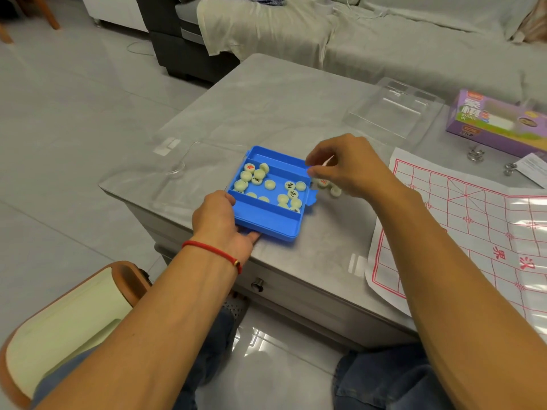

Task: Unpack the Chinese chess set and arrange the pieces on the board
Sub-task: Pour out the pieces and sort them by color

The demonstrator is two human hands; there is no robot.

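Hands: left grips blue tray at bench's near edge; right pinches it; cream pieces read 馬, 炮.

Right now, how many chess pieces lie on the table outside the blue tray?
2 visible: a red-character piece and a plain piece beside it, both just right of the blue tray, under the right hand. The hand may hide more.
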